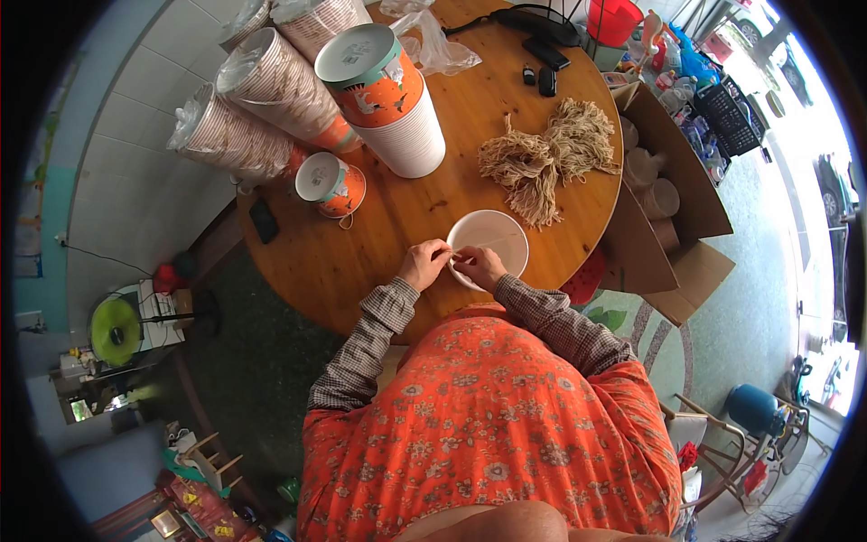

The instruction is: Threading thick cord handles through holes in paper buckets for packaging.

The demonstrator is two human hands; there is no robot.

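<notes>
Meeting at the left rim of a white bucket [495, 233], the left hand [424, 264] and right hand [481, 267] sit close together mid-frame, exact grip unclear; cords [542, 159] lie upper right.

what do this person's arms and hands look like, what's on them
Both hands are bare, without gloves. Grey-brown checked sleeves reach the wrists, with a loose orange-red floral top above them.

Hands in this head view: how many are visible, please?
2: the left hand by the near-left rim of the white tub, and the right hand just beside it, at the near rim. I see no others.
</notes>
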